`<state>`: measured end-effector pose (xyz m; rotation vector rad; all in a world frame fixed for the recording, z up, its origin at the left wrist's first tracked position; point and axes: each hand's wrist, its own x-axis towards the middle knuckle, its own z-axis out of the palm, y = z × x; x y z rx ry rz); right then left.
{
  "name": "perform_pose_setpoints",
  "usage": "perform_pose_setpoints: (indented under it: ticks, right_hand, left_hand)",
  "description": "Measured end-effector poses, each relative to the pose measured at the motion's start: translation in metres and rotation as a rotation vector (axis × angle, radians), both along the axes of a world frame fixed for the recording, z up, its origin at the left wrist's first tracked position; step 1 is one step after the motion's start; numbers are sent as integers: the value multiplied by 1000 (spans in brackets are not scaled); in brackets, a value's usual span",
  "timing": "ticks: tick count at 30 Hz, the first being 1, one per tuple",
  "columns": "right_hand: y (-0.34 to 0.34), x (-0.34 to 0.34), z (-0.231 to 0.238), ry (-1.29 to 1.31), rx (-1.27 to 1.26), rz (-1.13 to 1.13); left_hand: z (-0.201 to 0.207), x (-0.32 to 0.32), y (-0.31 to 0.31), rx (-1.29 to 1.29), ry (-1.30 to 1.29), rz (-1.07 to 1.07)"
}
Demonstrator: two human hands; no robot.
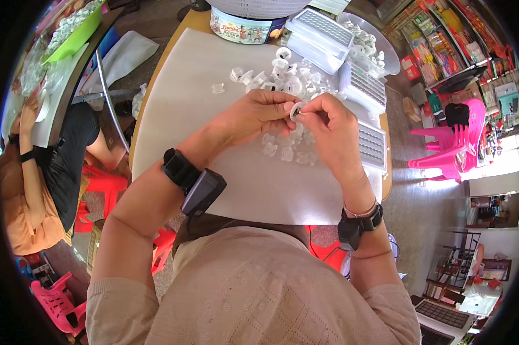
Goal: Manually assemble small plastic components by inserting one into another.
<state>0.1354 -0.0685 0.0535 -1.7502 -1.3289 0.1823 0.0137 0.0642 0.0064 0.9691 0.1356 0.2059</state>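
Both my hands meet over the white tabletop (pixel 179 98), closed around one small round white plastic part (pixel 295 111) with a dark spot in its middle. My left hand (pixel 265 112) pinches it from the left between thumb and fingers. From the right, the thumb and forefinger of my right hand (pixel 328 118) grip its edge. Just beyond my hands lies a heap of similar white parts (pixel 293 86). Below them, several clear plastic pieces (pixel 287 154) are scattered. What lies right under my fingers is partly hidden.
Trays with rows of slots (pixel 363 86) line the table's right side, by a clear box (pixel 317 43). A round tin (pixel 242 29) stands at the far edge; a clear bowl (pixel 386 49) holds more parts. Another person (pixel 35 190) sits at left. A pink chair (pixel 460 144) stands right.
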Motion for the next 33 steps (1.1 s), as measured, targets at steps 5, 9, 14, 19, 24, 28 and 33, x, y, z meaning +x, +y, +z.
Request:
perform_pose_setpoints:
  ticks: [5,9,14,19,24,28,33]
  right_hand:
    - [-3,-3,9,-12,-28,-2]
    - [-5,-1,4,-54,32,75]
    - [-4,2,-6,-100,91,112]
    - [-4,3,-8,-162,110,142]
    - [-6,2,-10,-26,-2,126]
    - [-7,0,-11,-69,70,115]
    - [-4,-7,-5,50,90,-26]
  left_hand:
    - [-1,0,1,51,-7,-27]
    - [1,-2,-1,52,7,-33]
    - [0,-3,2,47,3,-65]
    - [-2,-2,4,44,40,-85]
    - [0,-3,4,91,50,-107]
    - [4,-2,6,82,60,-126]
    - [4,-3,5,-15,13,-107]
